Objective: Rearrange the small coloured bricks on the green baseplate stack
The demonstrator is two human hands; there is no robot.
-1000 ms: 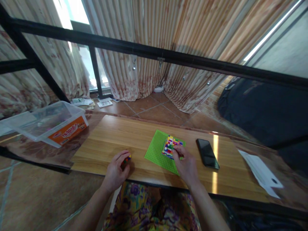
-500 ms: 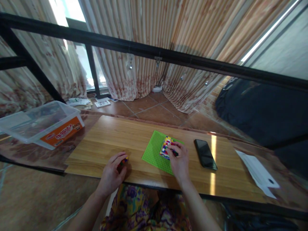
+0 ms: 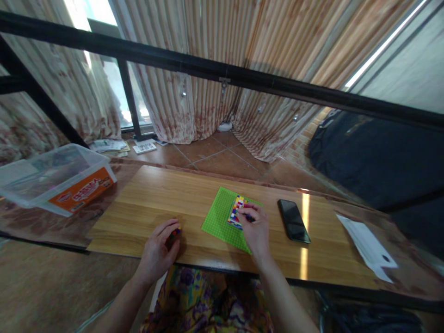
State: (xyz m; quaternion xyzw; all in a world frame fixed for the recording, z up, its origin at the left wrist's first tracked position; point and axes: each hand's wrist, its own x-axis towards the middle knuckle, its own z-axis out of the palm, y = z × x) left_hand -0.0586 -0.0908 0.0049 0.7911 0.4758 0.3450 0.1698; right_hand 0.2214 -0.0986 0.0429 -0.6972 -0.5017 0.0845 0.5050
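Wooden worktop (image 3: 194, 194) is carrying a tub (image 3: 55, 178) whose orange label is unreadable. Right hand (image 3: 255, 229) fingers are pinching bricks (image 3: 237, 210) on the green baseplate (image 3: 218, 217); left hand (image 3: 157, 249) is curling round loose bricks (image 3: 174, 232).

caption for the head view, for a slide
Right hand on a multicoloured brick build on a green baseplate; left hand holds loose bricks.

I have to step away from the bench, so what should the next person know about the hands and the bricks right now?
Left hand: curled on the wooden board, fingers around a few loose bricks.
Right hand: fingers pressing on the multicoloured brick block.
Green baseplate: mid-board, the block on its far right part.
Phone to the right, clear plastic bin far left.
Done: several brick layers stacked. Left: the bricks in the left hand are unplaced.
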